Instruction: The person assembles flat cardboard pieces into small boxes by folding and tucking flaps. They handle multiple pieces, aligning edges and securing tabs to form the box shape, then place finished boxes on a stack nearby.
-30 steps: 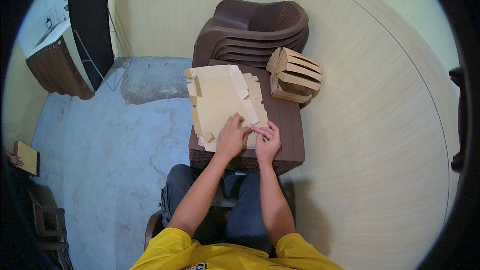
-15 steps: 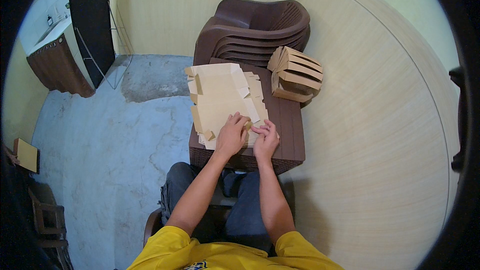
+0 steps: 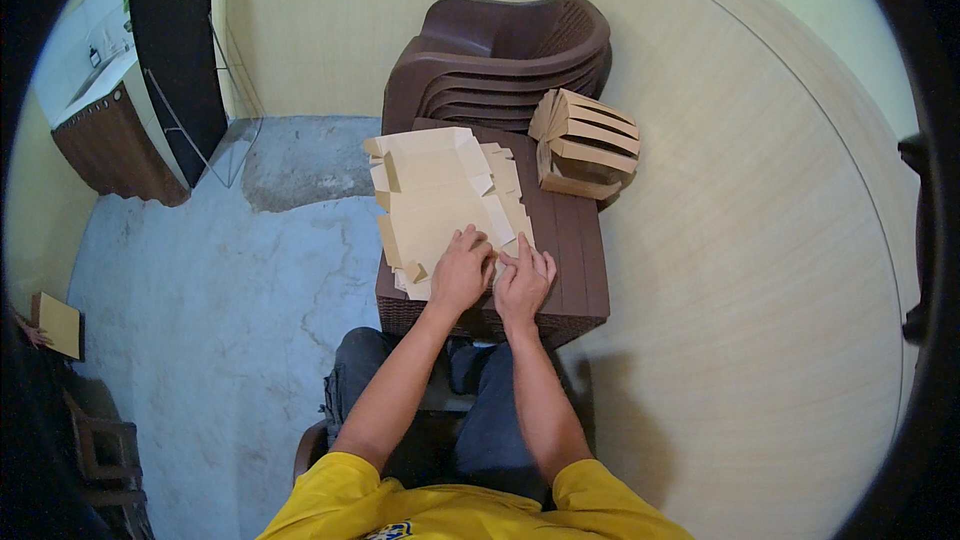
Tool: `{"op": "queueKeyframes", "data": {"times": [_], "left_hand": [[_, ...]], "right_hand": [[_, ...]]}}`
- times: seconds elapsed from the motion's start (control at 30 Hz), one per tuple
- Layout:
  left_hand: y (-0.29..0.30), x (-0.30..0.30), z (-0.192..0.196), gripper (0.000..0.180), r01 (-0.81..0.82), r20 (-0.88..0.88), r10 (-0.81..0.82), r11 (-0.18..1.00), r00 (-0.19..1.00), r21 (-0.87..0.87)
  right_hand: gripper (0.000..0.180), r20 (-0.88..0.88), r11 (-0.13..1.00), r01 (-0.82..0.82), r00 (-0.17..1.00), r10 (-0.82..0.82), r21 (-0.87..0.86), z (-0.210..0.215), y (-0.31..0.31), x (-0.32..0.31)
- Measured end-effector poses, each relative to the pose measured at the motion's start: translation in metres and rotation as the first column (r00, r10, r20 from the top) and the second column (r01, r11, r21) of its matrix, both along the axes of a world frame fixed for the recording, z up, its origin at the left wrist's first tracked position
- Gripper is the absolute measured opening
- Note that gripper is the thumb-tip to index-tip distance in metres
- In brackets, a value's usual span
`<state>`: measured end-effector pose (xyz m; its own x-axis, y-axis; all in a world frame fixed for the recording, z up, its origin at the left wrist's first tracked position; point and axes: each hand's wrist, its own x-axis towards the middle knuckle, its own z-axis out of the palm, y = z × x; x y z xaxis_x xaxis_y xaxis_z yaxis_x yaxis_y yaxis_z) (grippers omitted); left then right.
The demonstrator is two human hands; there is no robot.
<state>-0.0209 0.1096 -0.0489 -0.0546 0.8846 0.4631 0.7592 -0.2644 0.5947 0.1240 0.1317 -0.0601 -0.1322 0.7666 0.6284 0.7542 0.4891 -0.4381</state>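
Observation:
A partly folded tan cardboard box blank (image 3: 436, 185) lies over other flat blanks (image 3: 515, 202) on a brown table (image 3: 575, 265). Small flaps stand up along its left and right edges. At its near right corner, my left hand (image 3: 462, 272) has bent fingers closed on a corner flap. My right hand (image 3: 524, 287) meets it from the right, thumb and fingers on the same corner, with the forefinger reaching forward. Both hands cover most of that flap.
Folded cardboard boxes (image 3: 590, 145) stand at the table's far right. Stacked brown plastic chairs (image 3: 500, 60) rise behind it. A pale panelled wall (image 3: 740, 240) runs along the right. At the far left, another person's hand (image 3: 32, 332) is beside a box (image 3: 58, 325).
My right hand has shifted slightly left, closer to my left hand, and its fingers have straightened. The corner flap seen between the hands is now mostly covered.

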Motion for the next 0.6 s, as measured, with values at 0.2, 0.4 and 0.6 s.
{"op": "queueKeyframes", "data": {"times": [0.2,0.4,0.6], "left_hand": [[0.002,-0.001,-0.002,0.019,0.035,0.024,-0.035,0.999,0.999,0.013],[0.003,-0.002,-0.003,0.02,0.04,0.021,-0.041,0.998,0.999,0.039],[0.001,0.0,0.0,0.02,-0.016,0.025,0.015,0.999,1.0,0.035]], "right_hand": [[0.06,0.163,0.996,-0.088,0.982,0.09,-0.017,-0.005,-0.009,0.013],[0.067,0.191,0.987,-0.137,0.97,0.15,-0.083,0.004,-0.014,0.011],[0.064,0.124,0.982,-0.134,0.981,0.15,-0.13,0.008,-0.014,0.009]]}}
